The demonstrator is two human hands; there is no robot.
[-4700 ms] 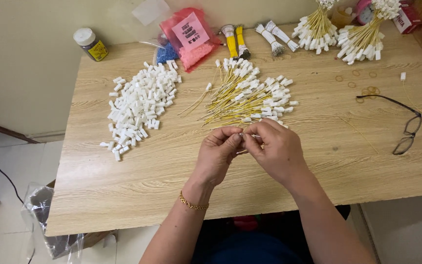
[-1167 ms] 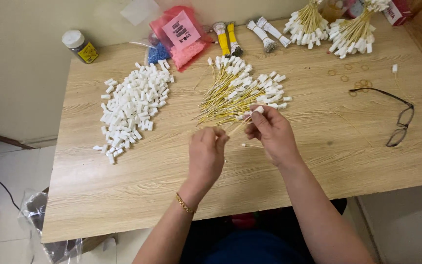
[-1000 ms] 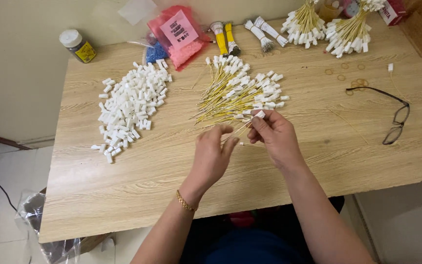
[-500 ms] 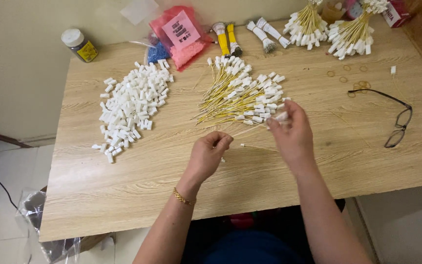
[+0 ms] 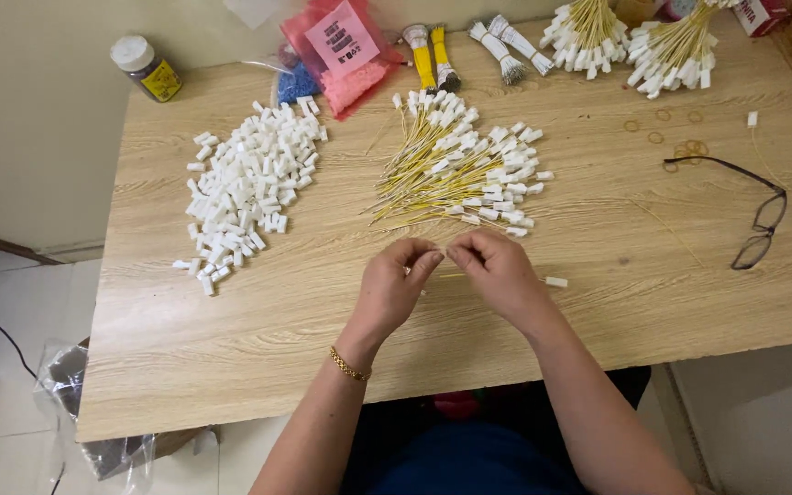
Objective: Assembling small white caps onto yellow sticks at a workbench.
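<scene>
Since half a second ago, your right hand (image 5: 504,275) has come back from the wire pile (image 5: 456,170) to meet your left hand (image 5: 394,286). Fingertips of both pinch one thin yellow wire (image 5: 451,273), near table (image 5: 323,302) centre. Step: fitting. Next calls for a white cap (image 5: 556,282), lying right.

Small home-style assembly workstation, piecework hand assembly. Wood-laminate table (image 5: 231,357) pushed against plain cream wall, tiled floor beside. Just beyond hands: fan of yellow wires with white tips (image 5: 456,165). Far left of grip: heap of white plastic connectors (image 5: 249,188). Along back edge: rubber-banded finished bundles (image 5: 671,46), pink bags of parts (image 5: 346,50).
</scene>
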